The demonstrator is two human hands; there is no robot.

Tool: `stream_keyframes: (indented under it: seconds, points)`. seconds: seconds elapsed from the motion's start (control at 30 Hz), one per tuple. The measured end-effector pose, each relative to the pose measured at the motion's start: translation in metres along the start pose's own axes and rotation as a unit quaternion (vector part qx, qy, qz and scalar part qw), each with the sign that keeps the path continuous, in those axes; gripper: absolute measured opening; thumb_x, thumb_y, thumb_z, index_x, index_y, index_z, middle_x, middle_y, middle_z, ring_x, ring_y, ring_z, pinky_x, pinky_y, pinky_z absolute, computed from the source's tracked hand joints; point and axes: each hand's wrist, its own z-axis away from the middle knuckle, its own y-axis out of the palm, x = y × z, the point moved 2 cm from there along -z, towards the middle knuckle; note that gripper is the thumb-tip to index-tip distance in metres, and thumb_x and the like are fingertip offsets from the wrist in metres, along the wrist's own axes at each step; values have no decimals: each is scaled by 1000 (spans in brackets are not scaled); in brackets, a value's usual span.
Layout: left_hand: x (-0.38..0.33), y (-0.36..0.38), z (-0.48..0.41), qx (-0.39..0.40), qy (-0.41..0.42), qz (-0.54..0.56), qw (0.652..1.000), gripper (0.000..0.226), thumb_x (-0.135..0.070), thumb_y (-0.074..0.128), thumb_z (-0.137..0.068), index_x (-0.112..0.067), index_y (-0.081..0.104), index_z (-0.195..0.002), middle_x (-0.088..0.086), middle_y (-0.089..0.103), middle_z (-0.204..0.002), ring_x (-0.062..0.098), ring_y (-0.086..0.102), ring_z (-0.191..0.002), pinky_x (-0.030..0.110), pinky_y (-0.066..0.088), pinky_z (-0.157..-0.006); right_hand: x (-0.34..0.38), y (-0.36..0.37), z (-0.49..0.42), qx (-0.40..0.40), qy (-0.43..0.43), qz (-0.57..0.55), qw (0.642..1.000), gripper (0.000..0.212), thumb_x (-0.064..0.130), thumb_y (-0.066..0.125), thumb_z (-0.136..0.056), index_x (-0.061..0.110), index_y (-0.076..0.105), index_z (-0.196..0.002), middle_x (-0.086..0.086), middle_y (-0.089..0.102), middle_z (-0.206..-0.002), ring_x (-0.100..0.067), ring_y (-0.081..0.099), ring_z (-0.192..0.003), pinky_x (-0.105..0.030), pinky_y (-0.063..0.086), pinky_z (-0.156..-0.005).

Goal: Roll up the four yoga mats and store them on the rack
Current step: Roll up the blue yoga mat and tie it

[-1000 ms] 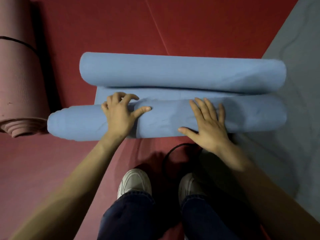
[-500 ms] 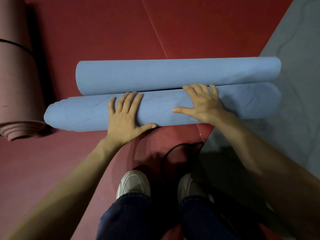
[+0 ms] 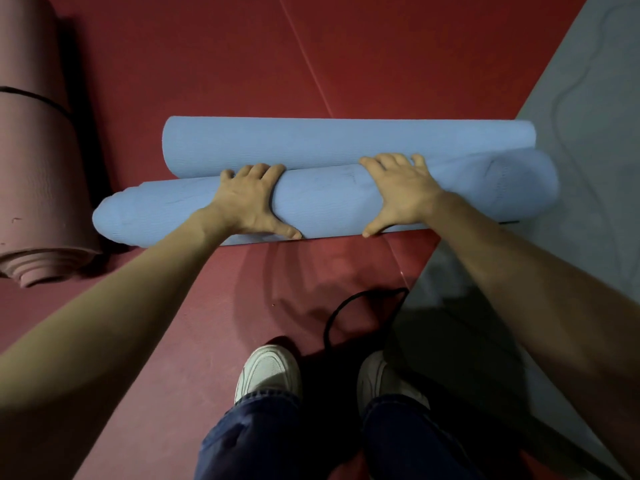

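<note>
Left hand (image 3: 252, 202) and right hand (image 3: 401, 195): each grip wraps the near blue yoga mat roll (image 3: 329, 206), thumbs tucked under. Likely this holds the coil tight against the far blue roll (image 3: 346, 143) at 12 o'clock.

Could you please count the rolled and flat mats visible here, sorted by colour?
Blue: 2 (far blue roll, near blue roll)
Pink: 1 (pink rolled mat)
Grey: 1 (grey flat mat)
Total: 4

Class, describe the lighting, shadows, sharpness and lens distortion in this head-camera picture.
Head view: dim, warm light; a heavy shadow darkens the red floor around the white shoes; the wide lens swells the forearms near the edges; the blue mat looks sharp; no glare.
</note>
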Motion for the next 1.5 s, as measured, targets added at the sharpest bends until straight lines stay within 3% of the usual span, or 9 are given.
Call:
stream_keyframes:
  seconds: [0.63, 0.83, 0.93, 1.07, 1.13, 1.23, 1.33, 1.4, 1.5]
  points:
    - [-31, 40, 104, -101, 76, 28, 992, 113, -88, 47, -45, -8, 57, -125, 10, 63, -112, 32, 60, -94, 47, 46, -82, 39, 43, 96, -5, 5, 27, 1000, 114, 64, 72, -50, 20, 27, -145, -3, 38, -139, -26, 34, -130, -47, 21, -107]
    - [-38, 47, 124, -109, 79, 38, 990, 111, -86, 51, -46, -10, 56, -127, 8, 62, -115, 30, 59, -99, 48, 45, -87, 44, 50, 114, -18, -4, -15, 1000, 114, 83, 40, -43, 22, 38, -138, 0, 46, -130, -25, 40, -121, -41, 25, -103]
    - [-37, 46, 121, -101, 76, 35, 991, 112, -87, 50, -47, -10, 57, -128, 8, 62, -116, 29, 60, -100, 48, 45, -88, 40, 38, 106, -31, 50, -112, 992, 104, 90, 20, -55, 25, 45, -133, 3, 48, -133, -20, 39, -126, -33, 21, -106]
    - [-35, 44, 120, -88, 73, 35, 993, 113, -89, 47, -47, -11, 56, -128, 7, 63, -114, 29, 61, -100, 48, 44, -89, 36, 39, 82, 16, 102, -116, 988, 76, 71, 18, -85, 15, 58, -116, -7, 58, -128, -26, 48, -121, -37, 31, -101]
    - [-33, 42, 115, -76, 80, 37, 993, 114, -90, 47, -46, -13, 54, -131, 5, 63, -116, 28, 60, -104, 46, 43, -92, 36, 43, 72, 30, 118, -111, 986, 78, 67, 19, -91, 8, 45, -135, -12, 42, -145, -25, 34, -136, -40, 24, -109]
    - [-22, 32, 96, -36, 77, 100, 991, 118, -94, 49, -40, -22, 52, -134, 0, 60, -126, 23, 55, -117, 40, 36, -102, 35, 44, 66, -108, 110, -122, 981, 82, 65, 25, -91, 13, 4, -152, -5, 2, -160, -20, -1, -147, -43, 2, -116]
    - [-5, 16, 72, -111, 1, 257, 960, 91, -83, 60, -47, -21, 67, -114, -2, 65, -113, 18, 55, -107, 26, 38, -93, 37, 50, 79, -174, 94, -114, 974, 73, 59, 24, -90, 20, 19, -151, -4, 16, -158, -22, 12, -146, -41, -1, -115]
    - [-1, 15, 61, -216, -40, 253, 942, 66, -72, 62, -62, -18, 72, -98, 0, 67, -100, 23, 56, -96, 29, 39, -86, 40, 60, 88, -202, 82, -105, 970, 76, 61, 29, -87, 15, 28, -148, -6, 27, -155, -24, 16, -144, -42, -1, -114]
    - [-11, 26, 56, -275, -48, 244, 929, 45, -55, 61, -79, -14, 73, -92, 4, 67, -93, 25, 55, -90, 32, 41, -84, 38, 67, 85, -179, 73, -90, 977, 98, 74, 42, -74, 15, 20, -149, -7, 21, -156, -24, 5, -144, -42, -10, -113]
